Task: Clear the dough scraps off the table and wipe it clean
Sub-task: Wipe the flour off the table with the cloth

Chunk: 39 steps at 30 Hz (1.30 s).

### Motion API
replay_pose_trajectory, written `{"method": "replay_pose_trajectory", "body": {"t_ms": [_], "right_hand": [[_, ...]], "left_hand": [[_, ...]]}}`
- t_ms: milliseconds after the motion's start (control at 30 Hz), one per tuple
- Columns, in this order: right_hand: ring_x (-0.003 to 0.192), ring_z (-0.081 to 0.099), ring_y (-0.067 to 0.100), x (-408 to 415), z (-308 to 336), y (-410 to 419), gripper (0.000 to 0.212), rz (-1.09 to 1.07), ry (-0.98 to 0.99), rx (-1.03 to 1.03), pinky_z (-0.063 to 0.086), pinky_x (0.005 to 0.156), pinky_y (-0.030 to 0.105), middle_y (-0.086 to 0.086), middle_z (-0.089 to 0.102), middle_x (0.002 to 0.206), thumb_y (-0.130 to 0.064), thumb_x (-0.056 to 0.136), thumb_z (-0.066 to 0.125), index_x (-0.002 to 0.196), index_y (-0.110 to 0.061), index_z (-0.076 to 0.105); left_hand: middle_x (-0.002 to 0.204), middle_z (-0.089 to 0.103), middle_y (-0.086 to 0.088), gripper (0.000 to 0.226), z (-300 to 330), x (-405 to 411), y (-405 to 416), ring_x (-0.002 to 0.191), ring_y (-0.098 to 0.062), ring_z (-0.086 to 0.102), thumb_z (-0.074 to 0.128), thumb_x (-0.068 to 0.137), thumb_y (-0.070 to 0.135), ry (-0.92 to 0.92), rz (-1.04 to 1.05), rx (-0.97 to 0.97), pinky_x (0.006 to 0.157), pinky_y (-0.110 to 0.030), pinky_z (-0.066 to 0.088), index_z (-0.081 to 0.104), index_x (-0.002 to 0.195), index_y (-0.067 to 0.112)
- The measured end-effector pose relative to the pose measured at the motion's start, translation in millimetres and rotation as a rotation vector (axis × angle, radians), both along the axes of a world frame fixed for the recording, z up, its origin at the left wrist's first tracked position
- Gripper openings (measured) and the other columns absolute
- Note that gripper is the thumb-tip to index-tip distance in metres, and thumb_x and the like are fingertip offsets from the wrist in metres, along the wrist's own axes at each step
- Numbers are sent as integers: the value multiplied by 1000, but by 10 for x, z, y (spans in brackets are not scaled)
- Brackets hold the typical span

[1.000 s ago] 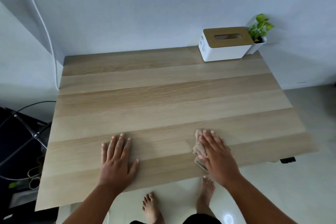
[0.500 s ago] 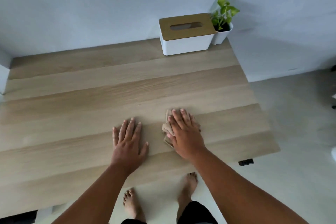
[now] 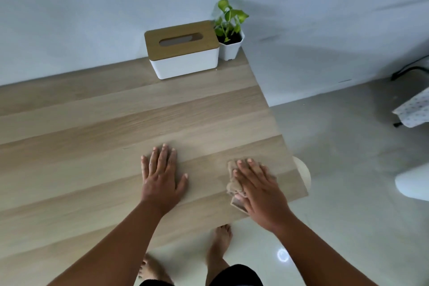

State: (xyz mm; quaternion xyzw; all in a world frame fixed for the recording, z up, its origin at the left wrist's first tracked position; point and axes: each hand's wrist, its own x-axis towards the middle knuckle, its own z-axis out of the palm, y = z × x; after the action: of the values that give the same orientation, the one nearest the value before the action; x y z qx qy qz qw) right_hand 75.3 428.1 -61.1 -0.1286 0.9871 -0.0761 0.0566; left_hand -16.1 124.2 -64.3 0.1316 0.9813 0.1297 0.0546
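The left hand (image 3: 161,176) lies flat on the wooden worktop (image 3: 92,137), palm down, its grip spread and holding nothing. The right hand (image 3: 257,189) presses flat on a crumpled beige cloth (image 3: 233,184) near the worktop's front right corner, fingers extended over it, the cloth showing at the thumb side. A white tissue box (image 3: 185,53) and a potted plant (image 3: 228,32) stand at the far right corner, just beside each other. No dough scraps are discernible.
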Motion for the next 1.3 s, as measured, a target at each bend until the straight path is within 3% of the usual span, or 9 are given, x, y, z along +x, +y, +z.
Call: {"method": "replay_pose_trajectory", "body": {"t_ms": [167,333,500,700,867,1167,1300], "right_hand": [[158,19,29,-308,-20,520,63,-225,-16,20,25,123,55,4,25,169,-49,100,40,154,-16,44],[159,10,32,-758,-44,218,66,-423,-50,-8,13,127,54,6,18,171,-48,101,40,159,-19,33],[159,0,32,-849,-27,-240,69,-177,-57,-24,15,126,58,5,9,173,-52,102,33,162,-19,26],[160,6,28,-252,-120,14,65,107,44,-40,19,126,52,2,10,173,-48,106,40,161,-17,29],[158,20,26,-137,-139,594,63,-59,84,-54,32,118,58,1,24,170,-47,102,50,156,-16,42],[154,28,33,-1195,-83,234,64,-391,75,-47,24,123,53,9,37,164,-46,98,43,152,-13,47],[154,25,37,-1788,-46,-146,66,-407,26,-55,22,123,56,12,33,165,-48,97,45,153,-13,44]], "left_hand": [[169,25,-12,83,-63,20,63,159,-33,10,42,91,60,35,37,-22,125,-64,10,37,158,12],[170,23,-10,84,-111,29,53,160,-29,6,43,91,60,66,43,-41,125,-62,11,35,159,13],[170,22,-9,84,-107,20,58,160,-28,6,43,90,60,68,48,-47,126,-61,11,34,160,13],[170,22,-8,84,-119,18,41,160,-28,7,43,91,61,86,46,-39,126,-61,13,35,160,14],[171,20,-8,84,-147,6,28,160,-28,5,42,92,62,72,41,-60,126,-60,10,32,161,15],[171,19,-9,86,-200,-8,16,160,-29,5,45,91,63,86,33,-73,126,-61,10,31,161,16],[171,20,-9,87,-191,-24,24,160,-30,6,46,90,64,77,34,-74,126,-61,10,31,161,16]]}}
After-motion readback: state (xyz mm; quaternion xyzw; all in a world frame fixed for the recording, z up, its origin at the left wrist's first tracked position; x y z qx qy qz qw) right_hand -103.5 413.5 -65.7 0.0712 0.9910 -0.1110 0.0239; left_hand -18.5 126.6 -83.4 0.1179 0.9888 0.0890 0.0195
